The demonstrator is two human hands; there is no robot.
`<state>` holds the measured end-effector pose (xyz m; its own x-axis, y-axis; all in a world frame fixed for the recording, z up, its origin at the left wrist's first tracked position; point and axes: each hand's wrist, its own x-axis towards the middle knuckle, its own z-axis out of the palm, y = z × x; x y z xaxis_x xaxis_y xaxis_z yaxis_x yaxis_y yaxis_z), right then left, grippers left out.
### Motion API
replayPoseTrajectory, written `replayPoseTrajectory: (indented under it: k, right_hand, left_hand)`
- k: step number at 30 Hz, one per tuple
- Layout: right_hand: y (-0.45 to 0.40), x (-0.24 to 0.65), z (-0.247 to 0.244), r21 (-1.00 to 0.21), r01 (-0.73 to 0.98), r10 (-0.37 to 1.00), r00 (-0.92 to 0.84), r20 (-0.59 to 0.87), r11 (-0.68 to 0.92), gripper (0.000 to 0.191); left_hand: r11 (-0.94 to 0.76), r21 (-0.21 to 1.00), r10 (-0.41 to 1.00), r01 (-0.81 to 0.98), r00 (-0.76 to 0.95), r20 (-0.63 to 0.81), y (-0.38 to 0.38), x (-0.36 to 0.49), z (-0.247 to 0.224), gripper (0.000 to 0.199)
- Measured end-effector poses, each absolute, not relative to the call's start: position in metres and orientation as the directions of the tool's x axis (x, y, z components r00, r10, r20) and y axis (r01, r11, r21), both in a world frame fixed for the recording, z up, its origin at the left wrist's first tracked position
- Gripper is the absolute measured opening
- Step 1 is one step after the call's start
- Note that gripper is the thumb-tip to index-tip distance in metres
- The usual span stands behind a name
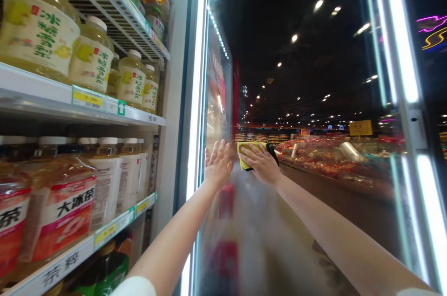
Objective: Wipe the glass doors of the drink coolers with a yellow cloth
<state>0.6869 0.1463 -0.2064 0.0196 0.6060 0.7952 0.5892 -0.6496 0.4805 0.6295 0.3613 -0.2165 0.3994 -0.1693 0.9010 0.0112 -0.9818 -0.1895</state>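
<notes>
The yellow cloth (244,164) lies on the glass door (275,235), closer to its left edge than its right, under the right hand (261,161), whose fingers stretch over it rather than clamp it. Even pressure from a flat palm should suit this wiping best. The left hand (217,163), apart and empty with fingers spread, seems braced near the door's left edge, beside the bottle shelves (42,87).

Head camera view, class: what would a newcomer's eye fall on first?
First, the yellow cloth under the right hand, near the picture's middle, with the left hand spread beside it. Next, the bright light strips along both sides of the glass door. Then the white-capped bottles of pale-yellow drink at upper left.
</notes>
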Motion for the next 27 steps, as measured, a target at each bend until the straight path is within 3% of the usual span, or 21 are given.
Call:
replayPoseTrajectory:
  k: [2,8,13,15,21,23,27]
  right_hand:
    - [0.14,0.688,-0.207,0.497,0.584,0.617,0.01,0.787,-0.642,0.06]
    - [0.189,0.688,-0.176,0.295,0.595,0.4,0.049,0.915,-0.748,0.061]
    - [0.2,0.686,-0.203,0.495,0.619,0.615,-0.025,0.788,-0.61,0.054]
    - [0.193,0.685,-0.205,0.523,0.618,0.647,-0.031,0.762,-0.587,0.053]
    - [0.229,0.678,-0.173,0.313,0.638,0.449,0.058,0.892,-0.704,0.057]
    - [0.243,0.678,-0.179,0.346,0.648,0.49,0.05,0.87,-0.679,0.055]
    - [0.236,0.681,-0.199,0.546,0.657,0.695,-0.047,0.717,-0.519,0.047]
  left_hand:
    - [-0.981,-0.194,-0.177,0.003,0.397,0.901,0.372,0.628,-0.222,0.067]
    - [-0.978,-0.205,-0.177,0.032,0.39,0.904,0.394,0.622,-0.229,0.069]
    - [-0.978,-0.202,-0.164,0.052,0.407,0.899,0.405,0.613,-0.234,0.068]
    - [-0.977,-0.204,-0.16,0.062,0.422,0.892,0.41,0.61,-0.235,0.066]
    - [-0.974,-0.204,-0.143,0.096,0.441,0.886,0.42,0.603,-0.235,0.064]
    - [-0.973,-0.203,-0.139,0.105,0.437,0.889,0.422,0.6,-0.235,0.063]
    - [-0.969,-0.215,-0.139,0.123,0.448,0.883,0.426,0.591,-0.238,0.063]
